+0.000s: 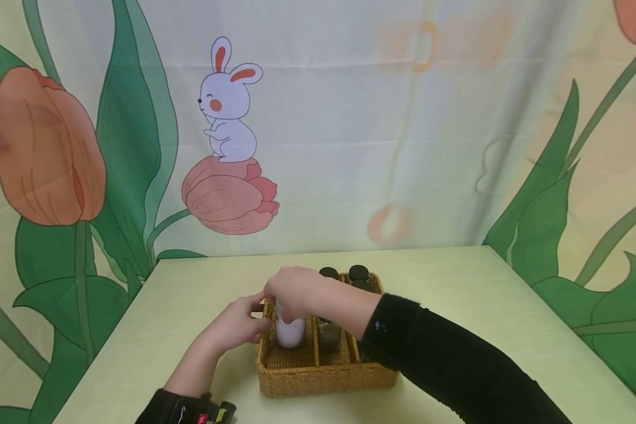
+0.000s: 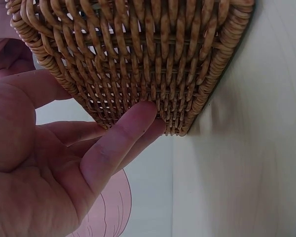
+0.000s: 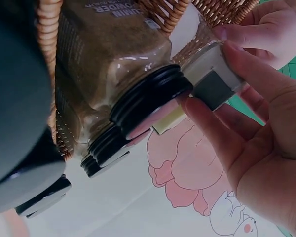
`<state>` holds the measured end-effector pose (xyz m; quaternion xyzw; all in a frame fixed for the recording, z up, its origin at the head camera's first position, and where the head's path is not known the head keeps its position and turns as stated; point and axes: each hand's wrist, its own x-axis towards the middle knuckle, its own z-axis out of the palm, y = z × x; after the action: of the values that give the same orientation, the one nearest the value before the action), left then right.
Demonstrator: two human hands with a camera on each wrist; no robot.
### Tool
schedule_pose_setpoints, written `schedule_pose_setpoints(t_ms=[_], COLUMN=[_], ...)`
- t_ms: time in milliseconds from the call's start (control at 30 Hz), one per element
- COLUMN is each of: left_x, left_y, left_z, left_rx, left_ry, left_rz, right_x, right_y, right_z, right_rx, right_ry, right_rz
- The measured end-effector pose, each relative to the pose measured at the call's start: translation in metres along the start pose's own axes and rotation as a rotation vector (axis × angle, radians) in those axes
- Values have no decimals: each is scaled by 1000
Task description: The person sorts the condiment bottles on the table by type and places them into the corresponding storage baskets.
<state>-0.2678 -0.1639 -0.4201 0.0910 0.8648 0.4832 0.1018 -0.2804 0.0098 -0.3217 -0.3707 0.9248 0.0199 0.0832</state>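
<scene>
A wicker basket [image 1: 328, 381] with dividers stands on the table. My right hand [image 1: 297, 291] reaches into its left compartment and pinches the top of a seasoning jar [image 1: 290, 334] with white contents. In the right wrist view, thumb and fingers hold this jar's pale cap [image 3: 219, 69], which bears a dark square. My left hand [image 1: 235, 324] is at the basket's left side. The left wrist view has its fingers [image 2: 118, 143] against the woven wall [image 2: 138, 54], with the thumb reaching up to the rim.
Black-lidded jars [image 1: 358, 273] stand in the other compartments. One brown jar [image 3: 113, 54] reads cumin powder and sits right beside the right hand. A pale table [image 1: 445, 282] surrounds the basket, and a printed curtain [image 1: 328, 147] with tulips and a rabbit hangs behind.
</scene>
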Motion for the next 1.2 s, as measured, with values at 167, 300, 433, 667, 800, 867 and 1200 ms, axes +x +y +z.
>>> schedule_pose_setpoints(t_ms=[167, 300, 433, 667, 800, 867, 1200], left_x=[0, 1, 0, -1, -1, -1, -1], left_y=[0, 0, -1, 2, 2, 3, 1], left_z=[0, -1, -1, 0, 0, 0, 1], left_rx=[10, 20, 15, -2, 0, -1, 2], left_ry=[-2, 0, 0, -3, 2, 0, -1], left_rz=[-4, -4, 4, 10, 9, 17, 20], right_x=[0, 1, 2, 2, 2, 2, -1], right_y=[-1, -1, -1, -3, -3, -3, -4], right_z=[0, 1, 1, 0, 1, 0, -1], right_rx=[-28, -34, -27, -30, -31, -31, -46], right_ry=[-23, -26, -29, -53, -55, -59, -90], right_rz=[4, 8, 9, -22, -32, -32, -44])
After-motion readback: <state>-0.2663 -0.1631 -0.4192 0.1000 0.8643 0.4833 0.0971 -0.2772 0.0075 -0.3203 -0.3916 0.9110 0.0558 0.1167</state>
